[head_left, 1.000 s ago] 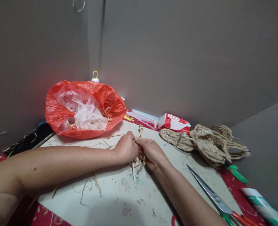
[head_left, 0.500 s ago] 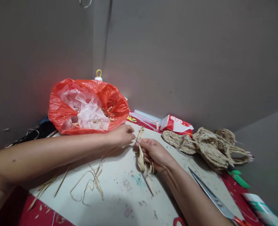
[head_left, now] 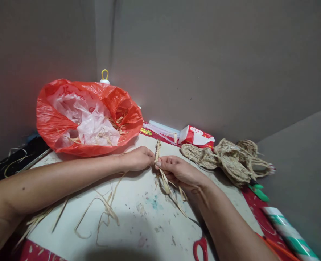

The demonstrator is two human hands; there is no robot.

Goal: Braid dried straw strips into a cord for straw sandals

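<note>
A short braid of dry straw-like strips stands up between my hands, its loose pale ends trailing down toward the board. My right hand pinches it low down, thumb across the front. Close against its left side, my left hand is closed; half a second ago a pale strip showed at these fingers, but they now hide most of what they hold. More loose strips lie on the white board below my left forearm.
At the back left sits a red plastic bag with straw pieces and white plastic inside. Coiled cord and a red tissue pack lie at the back right. Red scissor handles show near my right forearm, beside a green-and-white roll.
My left hand has come in against the braid, and the strip between the hands is no longer visible. The loose ends below my right hand have swung rightward. The whole view has shifted slightly.
</note>
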